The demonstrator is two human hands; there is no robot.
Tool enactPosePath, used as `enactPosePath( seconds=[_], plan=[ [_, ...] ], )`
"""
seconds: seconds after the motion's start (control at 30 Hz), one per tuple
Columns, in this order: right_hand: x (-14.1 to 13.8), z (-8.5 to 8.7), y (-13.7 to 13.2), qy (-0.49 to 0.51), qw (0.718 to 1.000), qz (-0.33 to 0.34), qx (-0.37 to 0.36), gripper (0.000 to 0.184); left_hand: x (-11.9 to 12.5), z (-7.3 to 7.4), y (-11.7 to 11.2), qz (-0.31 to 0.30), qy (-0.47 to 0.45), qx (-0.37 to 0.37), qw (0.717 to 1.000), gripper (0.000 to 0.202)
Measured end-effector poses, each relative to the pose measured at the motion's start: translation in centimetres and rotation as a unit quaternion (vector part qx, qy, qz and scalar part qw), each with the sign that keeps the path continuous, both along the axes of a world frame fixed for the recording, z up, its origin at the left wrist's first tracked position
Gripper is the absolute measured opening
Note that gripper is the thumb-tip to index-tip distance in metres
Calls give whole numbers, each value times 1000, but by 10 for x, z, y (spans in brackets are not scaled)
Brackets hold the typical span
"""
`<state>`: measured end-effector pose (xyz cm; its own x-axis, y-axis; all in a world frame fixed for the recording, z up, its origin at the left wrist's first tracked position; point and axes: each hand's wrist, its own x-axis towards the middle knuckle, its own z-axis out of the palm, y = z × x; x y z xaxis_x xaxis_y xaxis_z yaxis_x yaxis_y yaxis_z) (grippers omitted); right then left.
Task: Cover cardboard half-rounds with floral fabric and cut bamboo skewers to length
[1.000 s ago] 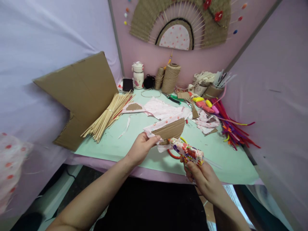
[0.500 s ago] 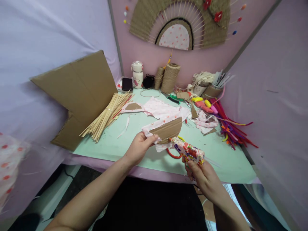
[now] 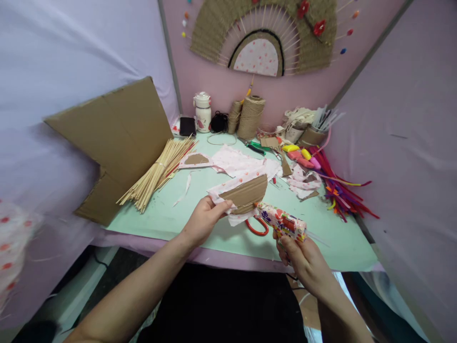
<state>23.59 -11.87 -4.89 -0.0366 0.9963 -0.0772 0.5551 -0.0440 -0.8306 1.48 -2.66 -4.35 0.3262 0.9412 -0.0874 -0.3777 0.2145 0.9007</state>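
Note:
My left hand [image 3: 205, 216] pinches the left corner of a half-round cardboard piece [image 3: 246, 193], whose edges are wrapped in white cloth with pink dots [image 3: 217, 193]. It is held up over the table. My right hand [image 3: 302, 259] grips a hot glue gun [image 3: 282, 220] with a colourful pattern, its orange nozzle at the lower right edge of the cardboard. A clear glue stick [image 3: 317, 238] pokes out of its back. Red-handled scissors [image 3: 257, 232] lie under the cardboard, partly hidden. Behind it lies a larger spread of the dotted cloth [image 3: 235, 162].
Left are a bundle of thin sticks [image 3: 159, 171] and a leaning cardboard sheet [image 3: 117, 128]. Twine spools [image 3: 251, 116] and a white bottle [image 3: 203, 112] stand at the back. Pipe cleaners [image 3: 339, 188] and green-handled pliers [image 3: 255, 146] lie right. A woven fan [image 3: 264, 43] hangs above.
The glue gun's nozzle has shifted slightly right along the cardboard's lower edge. My left hand keeps its hold, and the whole view has moved a little.

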Motion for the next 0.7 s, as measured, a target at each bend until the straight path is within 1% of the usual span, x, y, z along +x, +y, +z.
enactPosePath(
  seconds=[0.13,0.3,0.53,0.63,0.7],
  plan=[
    [3,-5,0,14,1000,-7,-1,49,-1,1,0,-4,2,8,1000,34],
    [3,-4,2,5,1000,-18,-18,52,-1,2,0,1,3,6,1000,34],
    [6,-5,3,-8,1000,-25,-16,54,-2,1,-1,8,4,-1,1000,37],
    [4,-3,3,-17,1000,-21,3,51,-3,-1,0,12,5,-5,1000,36],
    [2,1,3,-34,998,-23,55,47,-3,-1,0,9,6,-2,1000,35]
  ],
)
